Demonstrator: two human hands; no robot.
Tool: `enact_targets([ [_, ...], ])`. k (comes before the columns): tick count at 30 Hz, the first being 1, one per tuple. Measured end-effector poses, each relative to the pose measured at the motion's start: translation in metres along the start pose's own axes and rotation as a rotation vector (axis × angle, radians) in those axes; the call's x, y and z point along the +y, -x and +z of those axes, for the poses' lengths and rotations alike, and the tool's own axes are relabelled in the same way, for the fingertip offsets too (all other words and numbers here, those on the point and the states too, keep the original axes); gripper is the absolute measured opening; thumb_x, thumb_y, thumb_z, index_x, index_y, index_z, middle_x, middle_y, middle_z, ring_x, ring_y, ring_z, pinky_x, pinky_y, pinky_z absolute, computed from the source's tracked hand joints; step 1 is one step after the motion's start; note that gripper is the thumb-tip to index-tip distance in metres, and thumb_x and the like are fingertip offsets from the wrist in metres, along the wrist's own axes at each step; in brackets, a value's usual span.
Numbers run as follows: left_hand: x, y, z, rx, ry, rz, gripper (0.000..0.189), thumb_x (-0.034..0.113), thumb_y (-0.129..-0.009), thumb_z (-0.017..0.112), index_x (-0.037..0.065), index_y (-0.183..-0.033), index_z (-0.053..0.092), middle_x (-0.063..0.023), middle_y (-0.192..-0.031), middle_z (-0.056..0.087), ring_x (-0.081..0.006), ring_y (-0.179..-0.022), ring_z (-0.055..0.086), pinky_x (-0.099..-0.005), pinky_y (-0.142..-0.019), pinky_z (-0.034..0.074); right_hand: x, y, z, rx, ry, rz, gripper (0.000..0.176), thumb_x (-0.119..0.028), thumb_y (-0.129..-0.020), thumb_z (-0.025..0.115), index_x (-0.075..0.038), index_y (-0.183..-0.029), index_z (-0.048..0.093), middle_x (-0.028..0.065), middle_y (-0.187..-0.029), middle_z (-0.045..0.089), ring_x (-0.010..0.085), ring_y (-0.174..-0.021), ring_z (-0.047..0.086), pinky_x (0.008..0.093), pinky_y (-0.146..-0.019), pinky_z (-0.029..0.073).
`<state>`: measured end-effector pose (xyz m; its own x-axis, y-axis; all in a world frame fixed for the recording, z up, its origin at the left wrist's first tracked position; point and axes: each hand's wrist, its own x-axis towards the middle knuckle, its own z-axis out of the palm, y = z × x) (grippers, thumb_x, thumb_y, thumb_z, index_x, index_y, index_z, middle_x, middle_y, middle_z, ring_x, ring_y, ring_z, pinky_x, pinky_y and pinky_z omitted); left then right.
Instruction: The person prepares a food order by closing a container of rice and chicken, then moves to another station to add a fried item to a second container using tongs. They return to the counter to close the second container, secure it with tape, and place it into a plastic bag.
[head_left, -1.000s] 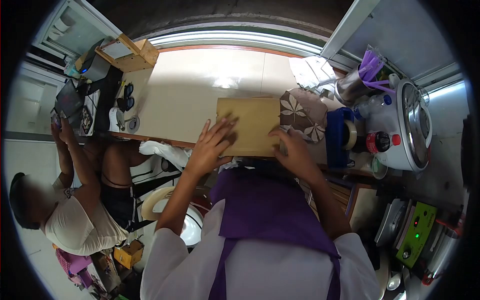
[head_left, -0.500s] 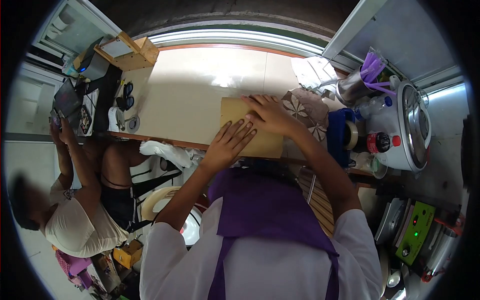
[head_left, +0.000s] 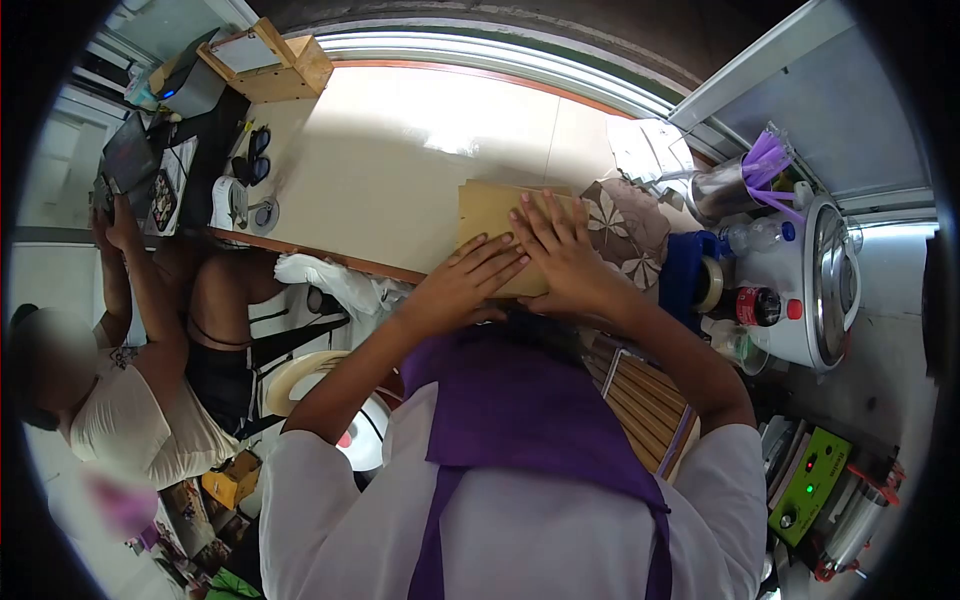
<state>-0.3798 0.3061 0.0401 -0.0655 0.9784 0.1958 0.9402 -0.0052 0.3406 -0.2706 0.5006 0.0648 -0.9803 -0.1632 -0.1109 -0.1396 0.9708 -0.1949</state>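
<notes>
A flat piece of brown paper point(head_left: 483, 207), perhaps a paper bag or several layers, lies at the near edge of the table. My left hand point(head_left: 468, 280) rests on its lower left part, fingers stretched out. On its right side my right hand point(head_left: 568, 258) lies flat with fingers spread, the thumb near the paper's front edge. Both hands are open and cover much of the paper. Just right of it is a brown cloth with a leaf pattern point(head_left: 628, 225).
At the right stand a cola bottle point(head_left: 757, 306), a water bottle point(head_left: 765, 236), a cup of purple straws point(head_left: 718, 190) and a white cooker point(head_left: 815, 290). Sunglasses point(head_left: 252, 157) and a wooden box point(head_left: 285, 75) are at the left. Another person point(head_left: 140, 400) sits there holding a phone.
My right hand has slid down and turned, its fingers now pointing away from me. The paper's layered upper edges now show. The whole view has tilted slightly.
</notes>
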Motion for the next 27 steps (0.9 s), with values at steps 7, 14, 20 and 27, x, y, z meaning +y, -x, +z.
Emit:
enact_targets([
  [7,-0.019,-0.002,-0.017,-0.07,-0.009,0.081,0.07,0.041,-0.081,0.064,0.02,-0.143,0.038,-0.0054,-0.143,0.039,-0.0246,-0.137,0.029,-0.0455,-0.113,0.024,0.0,0.005,0.001,0.035,-0.009,-0.057,0.105,-0.056,-0.071,0.068,-0.001,-0.146,0.02,0.0236,-0.153,0.007,0.0398,-0.143,-0.002,0.0645,-0.108,-0.005],
  [14,-0.023,-0.004,0.0,-0.136,-0.087,0.176,0.061,0.031,-0.081,0.065,0.028,-0.138,0.044,0.0,-0.148,0.034,-0.0222,-0.141,0.023,-0.0483,-0.116,0.017,-0.004,0.015,0.03,0.212,0.043,-0.046,0.083,-0.048,-0.077,0.065,0.0,-0.139,0.037,0.0182,-0.152,0.022,0.0285,-0.144,0.012,0.0534,-0.114,0.002],
  [20,-0.019,-0.004,0.001,-0.159,-0.159,0.163,0.057,0.023,-0.084,0.059,0.034,-0.137,0.043,0.0011,-0.148,0.034,-0.0205,-0.139,0.026,-0.0484,-0.115,0.018,-0.032,0.049,0.061,0.364,0.14,0.154,0.063,-0.027,-0.081,0.062,-0.006,-0.137,0.042,0.0149,-0.147,0.034,0.0267,-0.139,0.028,0.0471,-0.112,0.02],
  [27,-0.012,-0.013,-0.017,-0.19,-0.123,0.15,0.052,0.025,-0.083,0.062,0.039,-0.131,0.05,-0.0005,-0.147,0.037,-0.0246,-0.134,0.034,-0.0491,-0.106,0.028,-0.011,0.146,0.05,0.838,-0.08,0.684,0.034,-0.011,-0.082,0.06,-0.005,-0.116,0.059,0.016,-0.119,0.055,0.0313,-0.115,0.049,0.0436,-0.096,0.037],
])
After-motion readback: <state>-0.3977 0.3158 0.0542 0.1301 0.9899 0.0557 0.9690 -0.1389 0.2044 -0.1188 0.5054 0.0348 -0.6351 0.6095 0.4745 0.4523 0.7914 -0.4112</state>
